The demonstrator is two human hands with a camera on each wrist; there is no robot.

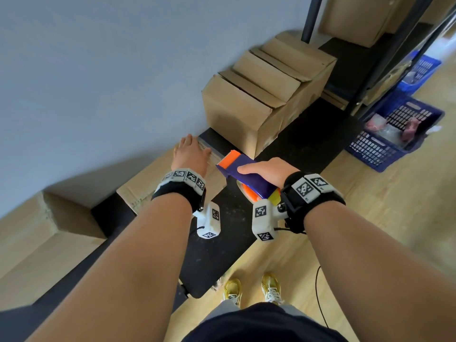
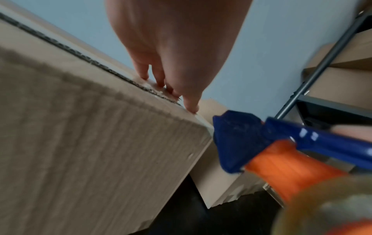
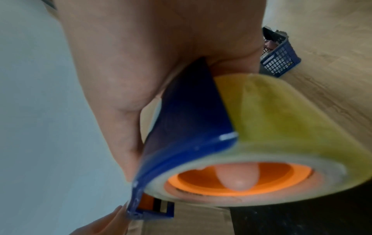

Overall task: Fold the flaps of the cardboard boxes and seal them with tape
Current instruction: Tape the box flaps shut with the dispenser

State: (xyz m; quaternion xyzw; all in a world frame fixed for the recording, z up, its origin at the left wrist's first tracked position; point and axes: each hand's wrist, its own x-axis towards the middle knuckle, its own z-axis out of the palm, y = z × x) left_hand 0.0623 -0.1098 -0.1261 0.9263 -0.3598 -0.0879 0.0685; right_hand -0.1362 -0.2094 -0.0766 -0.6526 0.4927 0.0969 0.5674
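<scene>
While the flat left hand (image 1: 191, 154) presses the box (image 1: 158, 180), the right hand (image 1: 267, 170) grips the tape dispenser (image 1: 243, 172).

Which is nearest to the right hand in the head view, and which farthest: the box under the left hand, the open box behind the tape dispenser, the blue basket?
From the right hand:
1. Box under the left hand, just to its left.
2. Open box, beyond the tape dispenser, by the wall.
3. Blue basket, on the floor to the right.

No text, label, brand or number is legible anywhere.
</scene>
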